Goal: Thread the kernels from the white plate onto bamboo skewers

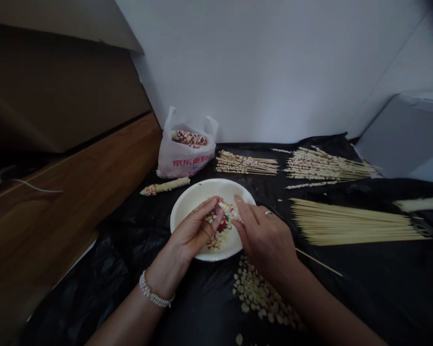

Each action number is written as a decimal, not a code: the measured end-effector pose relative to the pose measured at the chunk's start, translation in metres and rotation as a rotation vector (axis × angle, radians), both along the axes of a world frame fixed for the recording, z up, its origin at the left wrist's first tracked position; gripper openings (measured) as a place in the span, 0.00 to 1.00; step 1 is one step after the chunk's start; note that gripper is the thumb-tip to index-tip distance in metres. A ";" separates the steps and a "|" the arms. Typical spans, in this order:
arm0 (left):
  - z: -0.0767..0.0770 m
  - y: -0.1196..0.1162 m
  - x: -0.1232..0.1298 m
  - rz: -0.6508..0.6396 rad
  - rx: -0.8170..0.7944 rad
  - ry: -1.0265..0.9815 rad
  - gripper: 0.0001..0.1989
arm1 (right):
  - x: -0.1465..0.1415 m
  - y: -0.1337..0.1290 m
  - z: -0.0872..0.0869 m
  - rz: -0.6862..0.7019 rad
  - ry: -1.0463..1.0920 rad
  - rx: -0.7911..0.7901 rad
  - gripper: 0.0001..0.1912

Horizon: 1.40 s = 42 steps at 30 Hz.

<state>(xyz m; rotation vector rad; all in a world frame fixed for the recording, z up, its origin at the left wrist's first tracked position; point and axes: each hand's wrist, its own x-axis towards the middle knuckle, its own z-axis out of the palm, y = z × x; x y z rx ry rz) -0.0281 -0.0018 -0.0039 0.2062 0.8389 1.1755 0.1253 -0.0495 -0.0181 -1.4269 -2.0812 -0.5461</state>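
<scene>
Over a white bowl (182, 211) holding loose corn kernels (214, 244), my two hands meet. My right hand (269, 235), with a ring on one finger, is closed round a thin bamboo skewer (321, 263). The skewer's plain end sticks out behind the palm; cream and dark red kernels (231, 209) are strung near its front. My left hand (189, 235), wearing a beaded bracelet, has its fingertips pinched on a corn kernel (216, 204) by the skewer's tip. The fingers partly hide that kernel.
Behind the bowl stand a plastic bag (184, 161) of corn cobs and a partly stripped cob (166, 186). Kernel-covered skewers (312, 164) and bare skewers (346, 223) lie to the right on black plastic sheeting (198, 302). Loose kernels (256, 293) are scattered below my right hand.
</scene>
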 end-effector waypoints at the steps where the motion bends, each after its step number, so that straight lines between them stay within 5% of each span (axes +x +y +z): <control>1: 0.001 0.002 -0.003 0.029 0.001 -0.004 0.08 | 0.001 -0.001 0.003 -0.026 -0.018 -0.009 0.21; 5: 0.010 0.011 -0.016 0.141 -0.016 -0.004 0.10 | 0.013 -0.002 0.012 -0.141 -0.055 -0.120 0.20; 8: 0.016 0.015 -0.022 0.187 -0.046 -0.045 0.11 | 0.027 0.002 0.017 -0.215 -0.028 -0.344 0.15; 13: 0.015 0.014 -0.021 0.179 -0.048 -0.056 0.11 | 0.044 0.010 0.025 -0.112 0.099 -0.581 0.13; 24: 0.003 0.017 -0.015 0.185 -0.023 -0.010 0.07 | 0.042 0.010 0.016 -0.119 0.002 -0.544 0.14; 33: 0.009 0.015 -0.013 0.214 -0.035 -0.015 0.07 | 0.028 0.010 0.012 -0.050 0.023 -0.607 0.13; 42: 0.007 0.013 -0.015 0.164 0.029 0.073 0.06 | 0.040 0.010 0.020 -0.181 0.000 -0.502 0.13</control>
